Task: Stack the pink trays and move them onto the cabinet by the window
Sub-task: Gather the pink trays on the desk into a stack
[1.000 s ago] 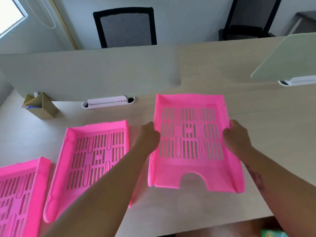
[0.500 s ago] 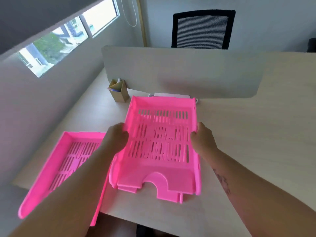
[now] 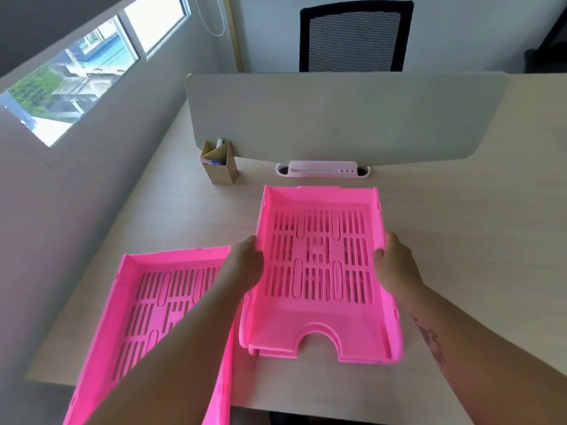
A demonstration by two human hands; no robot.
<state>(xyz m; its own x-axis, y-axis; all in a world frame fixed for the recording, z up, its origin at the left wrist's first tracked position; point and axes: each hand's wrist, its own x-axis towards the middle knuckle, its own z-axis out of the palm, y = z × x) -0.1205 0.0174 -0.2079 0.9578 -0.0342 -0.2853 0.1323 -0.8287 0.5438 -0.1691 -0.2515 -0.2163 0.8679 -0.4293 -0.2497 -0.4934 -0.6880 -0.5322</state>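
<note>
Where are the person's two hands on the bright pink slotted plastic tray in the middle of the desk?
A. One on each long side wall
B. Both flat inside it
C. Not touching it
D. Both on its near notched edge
A: the left hand grips the left side wall of the bright pink slotted plastic tray and the right hand grips the right one.

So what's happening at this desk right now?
A person grips a pink tray by its side walls, left hand and right hand, nested on another whose edge shows beneath its front. A single pink tray lies beside it, overhanging the desk edge, not yet stacked. No cabinet is in view.
</note>
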